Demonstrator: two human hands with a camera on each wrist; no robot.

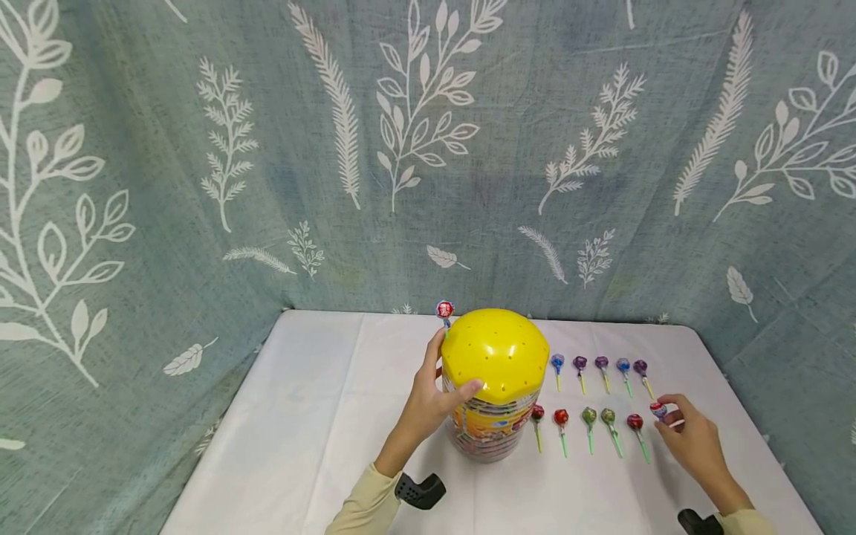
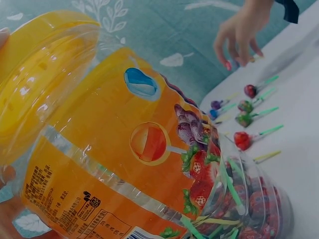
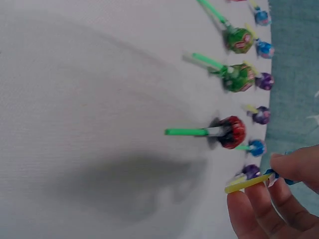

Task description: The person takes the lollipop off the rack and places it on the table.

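Observation:
A clear plastic jar (image 1: 491,435) with a yellow dimpled lid (image 1: 496,349) and an orange fruit-printed label (image 2: 104,144) stands on the table. My left hand (image 1: 428,394) grips its upper left side, the thumb over the lid's front edge. Upright at the lid's left edge, by the left fingertips, is a lollipop with a red and blue wrapper (image 1: 444,309). Lollipops (image 2: 261,204) show through the jar's lower wall. My right hand (image 1: 692,435) pinches another lollipop (image 1: 658,410) between thumb and fingers, above the table at the right end of the rows; its yellow stick (image 3: 246,184) points away from the palm.
Right of the jar, lollipops lie in two rows on the white-covered table (image 1: 321,416). Blue and purple ones (image 1: 602,362) form the back row; red and green ones (image 1: 589,416) the front. A leaf-patterned grey-green curtain (image 1: 414,245) hangs behind and at both sides.

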